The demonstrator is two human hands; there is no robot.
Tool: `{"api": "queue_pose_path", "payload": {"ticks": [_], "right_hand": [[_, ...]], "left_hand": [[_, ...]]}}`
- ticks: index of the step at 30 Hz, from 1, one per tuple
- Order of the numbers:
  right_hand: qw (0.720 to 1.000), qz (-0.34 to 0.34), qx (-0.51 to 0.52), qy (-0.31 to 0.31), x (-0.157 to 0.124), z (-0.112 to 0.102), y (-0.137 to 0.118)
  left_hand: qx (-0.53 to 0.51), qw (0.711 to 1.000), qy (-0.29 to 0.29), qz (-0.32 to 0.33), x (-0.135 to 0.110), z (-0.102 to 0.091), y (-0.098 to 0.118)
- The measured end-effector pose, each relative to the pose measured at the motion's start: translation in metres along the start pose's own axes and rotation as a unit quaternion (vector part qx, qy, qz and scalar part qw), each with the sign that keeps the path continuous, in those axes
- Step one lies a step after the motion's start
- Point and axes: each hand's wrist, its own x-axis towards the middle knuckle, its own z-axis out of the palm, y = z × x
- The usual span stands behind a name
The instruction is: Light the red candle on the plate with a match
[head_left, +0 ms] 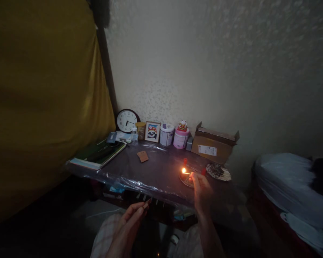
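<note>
Pinched in the fingertips of my right hand [201, 188] is a burning match [187, 173], its flame bright at the left end. Beneath the flame lies a small round dish [183, 181], partly hidden by my hand. Small red objects [185, 162] stand close by, too blurred to name. To the right, a plate [208, 175] bears many thin sticks [224, 175] that look like matches. Low in front of the table edge, my left hand [131, 216] is closed on a small, flat, dark piece [147, 204]. Its kind is unclear in the dim light.
Plastic covers the dark table [161, 172]. Brown cards [142, 156] and a green book [101, 154] lie on it. Along the wall stand a clock [127, 121], a panda picture [152, 132], white and pink tins [181, 139] and a cardboard box [212, 143]. A yellow curtain [48, 89] hangs left.
</note>
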Motion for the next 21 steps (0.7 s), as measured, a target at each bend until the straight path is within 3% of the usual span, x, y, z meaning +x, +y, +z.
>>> {"api": "queue_pose_path", "payload": {"ticks": [6, 15, 21], "right_hand": [[0.997, 0.017, 0.076, -0.002, 0.017, -0.002, 0.007], [0.984, 0.048, 0.168, -0.018, 0.041, -0.004, 0.008], [0.983, 0.045, 0.174, -0.031, 0.059, -0.005, 0.005]], "left_hand": [[-0.018, 1.000, -0.010, -0.015, 0.004, -0.008, -0.010], [0.000, 0.999, 0.012, -0.031, -0.001, 0.004, 0.009], [-0.003, 0.999, -0.009, -0.039, 0.013, -0.011, -0.012]]}}
